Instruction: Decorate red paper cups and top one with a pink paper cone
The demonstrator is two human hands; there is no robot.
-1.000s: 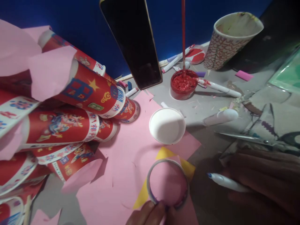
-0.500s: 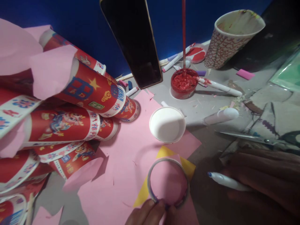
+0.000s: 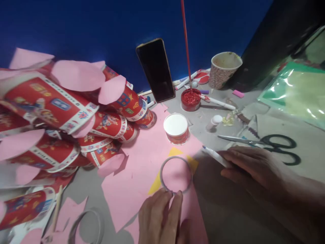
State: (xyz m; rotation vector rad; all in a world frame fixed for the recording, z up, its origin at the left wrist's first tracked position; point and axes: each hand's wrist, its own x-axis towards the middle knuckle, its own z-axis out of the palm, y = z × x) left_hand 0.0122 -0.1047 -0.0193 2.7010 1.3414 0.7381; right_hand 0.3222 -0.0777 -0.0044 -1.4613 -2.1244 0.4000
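My left hand has its fingertips on the near edge of a thin grey ring. The ring lies over pink paper and a yellow piece. In my right hand is a white marker, its blue tip pointing left, right of the ring. A short round cup with a white top stands on the pink paper beyond the ring. Black-handled scissors lie just beyond my right hand.
Red paper cups with pink flaps pile up at left. A phone leans on the blue wall. Further back are a red paint pot with a stick, a patterned cup and loose markers. A green packet lies right.
The view has pulled back and shows more of the table. My right hand has moved towards the ring with the marker. My left fingers remain at the ring's near edge.
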